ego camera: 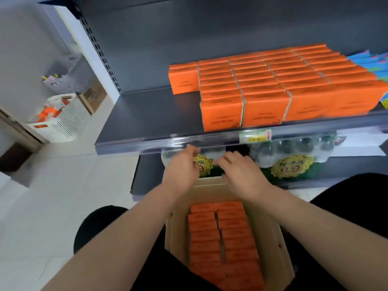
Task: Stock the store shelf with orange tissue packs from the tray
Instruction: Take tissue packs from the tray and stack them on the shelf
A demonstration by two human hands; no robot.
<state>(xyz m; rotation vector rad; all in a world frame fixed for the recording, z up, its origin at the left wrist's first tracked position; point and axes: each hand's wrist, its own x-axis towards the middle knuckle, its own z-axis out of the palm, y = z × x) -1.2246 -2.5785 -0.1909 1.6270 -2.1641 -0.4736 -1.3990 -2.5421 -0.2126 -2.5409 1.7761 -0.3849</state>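
Currently, both hands are empty and hover between the shelf front edge and the cardboard tray. The left hand [184, 166] is loosely curled with nothing in its grip; the right hand [241, 171] is held flat, palm down, fingers spread, also holding nothing. Both sit above the far end of the cardboard tray [270, 234], which rests on the person's lap and holds two rows of orange tissue packs [220, 238] standing on edge.

On the shelf [147, 114], stocked orange packs [273, 85] fill the right and centre in tight rows reaching to the front edge. One short column [183, 79] stands at the back, left of the main block. The left portion of the shelf is bare.

Risks from this point, as a judgement:
- The front packs stand right at the shelf front edge. A hand rising from below could clip them and tip them off.
- Packs in the tray are tightly pressed together. Pulling one may lift its neighbours and spill them.
- The tray is balanced on the lap and could slide if pushed forward.
- The short back column is unsupported on its left side and may topple if bumped.
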